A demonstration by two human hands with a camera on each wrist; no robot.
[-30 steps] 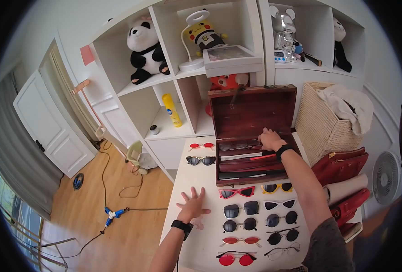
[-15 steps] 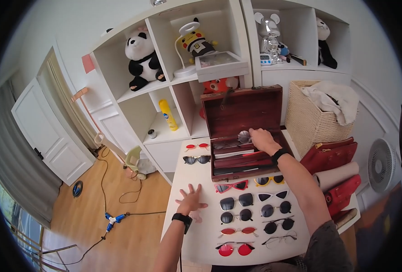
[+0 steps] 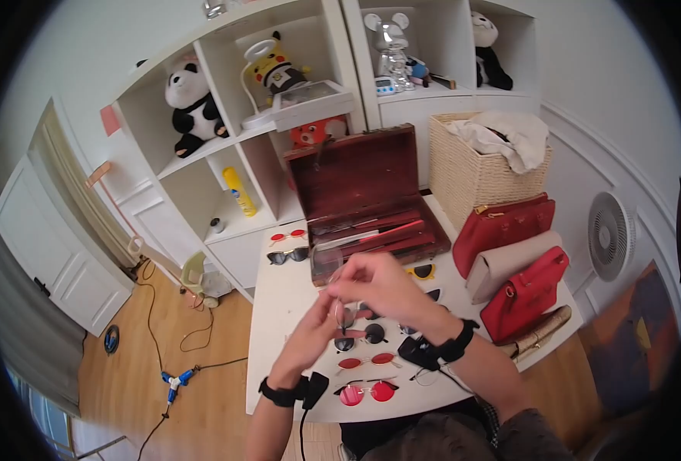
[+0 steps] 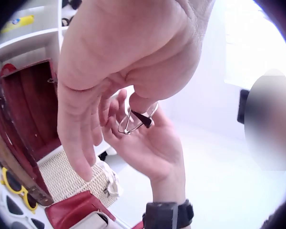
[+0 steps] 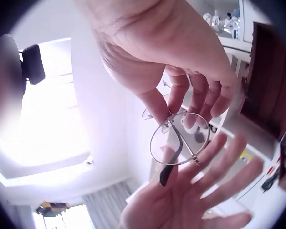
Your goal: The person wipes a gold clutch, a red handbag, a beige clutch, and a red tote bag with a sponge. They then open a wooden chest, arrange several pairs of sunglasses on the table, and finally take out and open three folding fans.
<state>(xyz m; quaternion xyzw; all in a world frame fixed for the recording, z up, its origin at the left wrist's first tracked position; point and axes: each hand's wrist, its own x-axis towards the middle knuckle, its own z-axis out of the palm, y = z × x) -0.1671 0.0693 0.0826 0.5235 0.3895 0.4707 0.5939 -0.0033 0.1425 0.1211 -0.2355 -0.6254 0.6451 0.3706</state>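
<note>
Eyeglasses (image 5: 181,143) with thin metal rims are in the air above the counter (image 3: 279,303), pinched between thumb and finger in the right hand's narrow grip. The left hand (image 3: 307,340) is beside them, its fingers wide apart; whether its thumb touches the frame, I cannot tell. Around and below, the laying-out looks well along: red sunglasses (image 3: 367,360), round pink-lensed sunglasses (image 3: 383,392), yellow sunglasses (image 3: 425,271) and others lie spread on the counter. What appears left is to ready the held pair's arms and set it down among them. Behind, the wooden case (image 3: 356,173) stands open with slim items inside; whether more pairs wait there is unclear.
</note>
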